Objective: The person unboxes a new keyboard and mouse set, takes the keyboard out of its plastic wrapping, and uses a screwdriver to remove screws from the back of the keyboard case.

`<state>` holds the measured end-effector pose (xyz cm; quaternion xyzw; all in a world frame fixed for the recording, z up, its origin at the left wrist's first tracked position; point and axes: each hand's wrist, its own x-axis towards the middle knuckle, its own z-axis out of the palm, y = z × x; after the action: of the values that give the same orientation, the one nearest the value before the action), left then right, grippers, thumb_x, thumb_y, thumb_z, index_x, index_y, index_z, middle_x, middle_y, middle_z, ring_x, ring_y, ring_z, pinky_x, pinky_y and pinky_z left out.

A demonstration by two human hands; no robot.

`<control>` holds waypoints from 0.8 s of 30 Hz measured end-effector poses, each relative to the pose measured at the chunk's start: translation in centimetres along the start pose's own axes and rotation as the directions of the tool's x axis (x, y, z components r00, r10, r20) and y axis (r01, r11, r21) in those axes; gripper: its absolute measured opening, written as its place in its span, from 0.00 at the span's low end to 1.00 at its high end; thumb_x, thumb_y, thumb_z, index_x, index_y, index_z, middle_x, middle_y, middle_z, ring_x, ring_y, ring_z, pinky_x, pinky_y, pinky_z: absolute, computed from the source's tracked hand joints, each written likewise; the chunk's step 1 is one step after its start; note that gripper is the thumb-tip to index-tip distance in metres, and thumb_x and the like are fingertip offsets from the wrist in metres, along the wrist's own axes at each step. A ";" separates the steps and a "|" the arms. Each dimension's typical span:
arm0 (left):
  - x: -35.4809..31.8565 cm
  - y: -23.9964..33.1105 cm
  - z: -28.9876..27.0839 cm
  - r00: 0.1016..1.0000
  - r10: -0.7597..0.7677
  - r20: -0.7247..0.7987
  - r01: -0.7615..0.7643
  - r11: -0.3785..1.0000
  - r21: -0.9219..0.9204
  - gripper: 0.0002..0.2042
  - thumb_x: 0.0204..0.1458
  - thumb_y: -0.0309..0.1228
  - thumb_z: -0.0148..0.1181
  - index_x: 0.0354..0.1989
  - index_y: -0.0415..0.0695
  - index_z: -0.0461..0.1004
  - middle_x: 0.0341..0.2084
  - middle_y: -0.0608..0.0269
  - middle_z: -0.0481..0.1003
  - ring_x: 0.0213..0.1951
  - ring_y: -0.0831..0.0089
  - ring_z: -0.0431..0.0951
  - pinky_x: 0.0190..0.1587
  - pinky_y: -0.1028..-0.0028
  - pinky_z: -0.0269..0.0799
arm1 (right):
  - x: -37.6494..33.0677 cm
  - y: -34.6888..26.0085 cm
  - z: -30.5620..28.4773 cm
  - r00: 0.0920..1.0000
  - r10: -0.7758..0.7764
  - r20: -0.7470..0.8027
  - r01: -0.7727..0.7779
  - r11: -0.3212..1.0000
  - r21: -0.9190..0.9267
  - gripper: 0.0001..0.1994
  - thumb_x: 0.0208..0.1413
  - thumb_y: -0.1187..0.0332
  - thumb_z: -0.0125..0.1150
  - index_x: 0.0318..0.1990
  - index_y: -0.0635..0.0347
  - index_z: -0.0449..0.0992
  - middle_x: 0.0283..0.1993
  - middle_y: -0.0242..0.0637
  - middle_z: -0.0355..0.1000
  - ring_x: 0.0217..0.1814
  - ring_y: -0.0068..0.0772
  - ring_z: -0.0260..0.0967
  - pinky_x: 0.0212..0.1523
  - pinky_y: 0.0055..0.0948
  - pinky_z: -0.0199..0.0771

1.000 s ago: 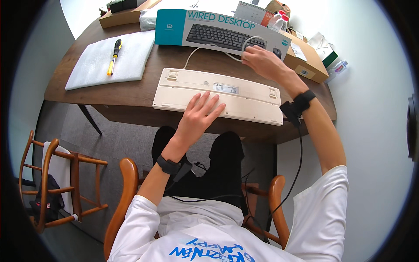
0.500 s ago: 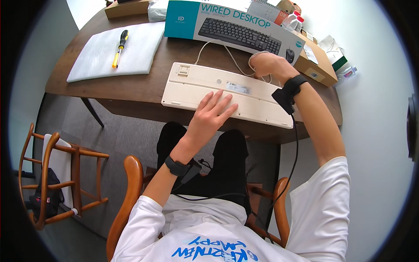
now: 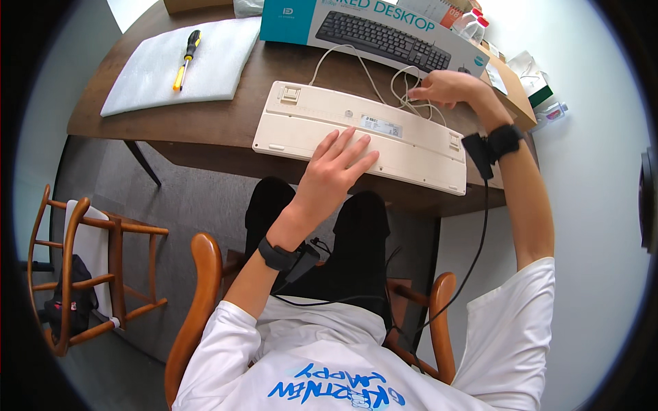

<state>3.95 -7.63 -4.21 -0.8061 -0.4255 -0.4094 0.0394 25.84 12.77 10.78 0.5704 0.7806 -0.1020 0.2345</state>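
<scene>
Your left hand [image 3: 332,164] lies spread, palm down, on the cream keyboard [image 3: 308,130], near the middle of the frame; its fingers grip nothing and only rest on the surface. The keyboard lies underside up along the near edge of the brown desk [image 3: 257,82], so you have its label [image 3: 381,126] and two rear feet facing you.

The change is on your other side. A second ago your right hand [image 3: 449,88] held a loop of the pale cable [image 3: 409,101] up in front of the teal-and-white box [image 3: 288,24]; now the loops lie lower, behind the keyboard's right half, and that hand is to the right of them, in the upper right of the frame. Its fingers are loosely curled with the tips beside the cable, but you cannot tell from this view whether they still pinch it.

Your left hand keeps its place on the keyboard, and the right rear foot [image 3: 454,142], hidden half a second ago, shows again. For the work in hand, this probably means the slack is now gathered behind the keyboard, leaving the underside uncovered except where your left hand rests.

In the upper left, the yellow-and-black screwdriver [image 3: 188,56] lies untouched on the white foam sheet [image 3: 137,75], well apart from both hands.
</scene>
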 end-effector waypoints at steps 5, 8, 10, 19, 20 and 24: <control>-0.2 -0.1 0.0 1.000 -0.012 -0.002 0.012 1.000 0.010 0.22 0.50 0.17 0.56 0.53 0.49 0.78 0.57 0.57 0.75 0.63 0.56 0.69 0.68 0.58 0.59 | 0.6 -1.6 4.3 0.983 0.076 -0.167 -0.066 0.996 0.065 0.34 0.54 0.35 0.59 0.36 0.66 0.82 0.33 0.47 0.79 0.35 0.44 0.79 0.36 0.38 0.80; -0.3 0.1 -0.5 1.000 -0.018 -0.005 0.018 1.000 0.023 0.20 0.52 0.18 0.55 0.52 0.50 0.78 0.57 0.58 0.74 0.63 0.56 0.69 0.68 0.58 0.59 | 1.7 -0.5 6.2 0.936 0.100 -0.338 -0.062 0.990 0.123 0.33 0.51 0.37 0.63 0.36 0.67 0.81 0.36 0.51 0.80 0.40 0.52 0.79 0.41 0.43 0.78; -0.3 0.4 -0.6 1.000 -0.007 0.015 0.006 0.999 0.041 0.19 0.54 0.20 0.53 0.53 0.50 0.77 0.57 0.59 0.73 0.63 0.57 0.69 0.68 0.58 0.59 | 1.2 0.5 6.6 0.898 0.191 -0.397 -0.135 0.977 0.165 0.31 0.50 0.40 0.66 0.37 0.67 0.82 0.37 0.53 0.79 0.42 0.55 0.78 0.44 0.45 0.78; -0.4 0.8 -2.1 0.997 0.033 0.071 -0.040 0.995 0.091 0.19 0.57 0.29 0.56 0.58 0.49 0.73 0.60 0.54 0.70 0.65 0.54 0.65 0.68 0.58 0.59 | -3.6 1.6 9.5 0.808 0.125 -0.576 0.024 0.970 0.244 0.17 0.48 0.60 0.70 0.40 0.64 0.78 0.37 0.50 0.78 0.42 0.52 0.76 0.44 0.42 0.75; -0.2 0.7 -2.9 0.991 0.035 0.127 -0.040 0.998 0.038 0.19 0.57 0.32 0.58 0.58 0.49 0.72 0.60 0.53 0.70 0.65 0.54 0.65 0.68 0.57 0.59 | -4.6 0.5 9.4 0.758 0.098 -0.645 0.079 0.968 0.240 0.14 0.49 0.65 0.68 0.40 0.64 0.76 0.37 0.49 0.76 0.41 0.51 0.75 0.44 0.42 0.74; 2.5 -1.6 -7.9 0.986 -0.012 0.167 0.006 0.999 0.036 0.20 0.58 0.38 0.61 0.58 0.46 0.72 0.58 0.50 0.71 0.63 0.55 0.68 0.65 0.57 0.63 | -10.4 -3.2 10.4 0.532 -0.050 -0.845 0.346 0.924 0.164 0.07 0.53 0.75 0.62 0.40 0.64 0.75 0.38 0.45 0.72 0.40 0.47 0.72 0.43 0.39 0.72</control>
<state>-1.36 -8.24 2.29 -0.8350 -0.4380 -0.3328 0.0157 27.93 -1.46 6.44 0.4862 0.8316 0.0300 -0.2668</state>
